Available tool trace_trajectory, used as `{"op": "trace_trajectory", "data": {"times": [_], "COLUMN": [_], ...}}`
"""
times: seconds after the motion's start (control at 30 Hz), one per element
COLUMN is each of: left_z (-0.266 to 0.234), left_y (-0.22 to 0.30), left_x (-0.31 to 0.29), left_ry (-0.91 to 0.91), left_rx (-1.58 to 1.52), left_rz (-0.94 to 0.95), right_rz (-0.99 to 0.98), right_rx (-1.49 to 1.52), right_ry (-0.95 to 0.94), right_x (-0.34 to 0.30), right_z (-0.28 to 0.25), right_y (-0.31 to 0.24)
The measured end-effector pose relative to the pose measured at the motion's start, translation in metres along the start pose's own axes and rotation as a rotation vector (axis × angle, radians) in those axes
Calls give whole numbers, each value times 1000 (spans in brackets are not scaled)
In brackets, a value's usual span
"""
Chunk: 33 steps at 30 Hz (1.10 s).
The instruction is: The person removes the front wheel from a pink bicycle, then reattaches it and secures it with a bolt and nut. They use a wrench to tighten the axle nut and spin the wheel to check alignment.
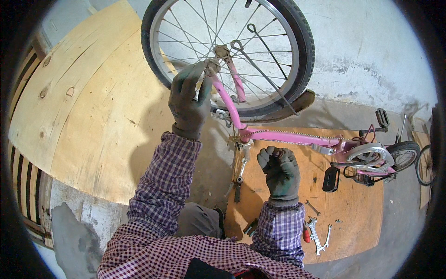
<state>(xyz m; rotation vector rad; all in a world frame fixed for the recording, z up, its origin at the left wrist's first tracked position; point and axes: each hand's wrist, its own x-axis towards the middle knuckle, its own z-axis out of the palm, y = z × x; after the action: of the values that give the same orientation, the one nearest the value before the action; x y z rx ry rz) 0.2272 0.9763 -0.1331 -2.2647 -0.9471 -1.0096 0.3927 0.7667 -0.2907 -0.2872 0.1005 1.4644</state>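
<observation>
Where the pink fork (pixel 226 97) slants down-right from the wheel hub (pixel 222 51), its tip is met by the left hand (pixel 189 97), fingers bent; the right hand (pixel 281 176) is curled farther below. Neither grip can be told.

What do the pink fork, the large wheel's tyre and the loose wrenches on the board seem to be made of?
Pink fork: probably painted metal; smooth sheen, brownish worn end by the hub.
Tyre: likely rubber; dull black, knobbly edge.
Wrenches: silvery with bright highlights, so likely steel; plating can't be told.
</observation>
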Motion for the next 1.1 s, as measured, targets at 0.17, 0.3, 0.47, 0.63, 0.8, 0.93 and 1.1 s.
{"op": "trace_trajectory", "data": {"times": [0.17,0.3,0.47,0.63,0.8,0.93,1.1], "left_z": [-23,-50,-57,-64,-44,-25,-17], "left_y": [21,81,132,132,145,156,158], "left_x": [-19,-56,-83,-96,-136,-165,-176], "left_ry": [-26,-603,-741,-782,-734,-735,-625], "left_rx": [-196,-737,-943,-957,-982,-1025,-1063], "left_rz": [-348,-470,-522,-641,-896,-839,-906], "right_rz": [-20,-82,-204,-185,-181,-148,-144], "right_rx": [-27,-165,-341,-380,-309,-344,-322], "right_ry": [29,126,170,178,173,290,270], "right_x": [-4,-7,-16,-26,-16,-10,-8], "right_z": [2,6,19,20,-18,-43,-44], "right_y": [3,8,22,33,37,41,42]}}
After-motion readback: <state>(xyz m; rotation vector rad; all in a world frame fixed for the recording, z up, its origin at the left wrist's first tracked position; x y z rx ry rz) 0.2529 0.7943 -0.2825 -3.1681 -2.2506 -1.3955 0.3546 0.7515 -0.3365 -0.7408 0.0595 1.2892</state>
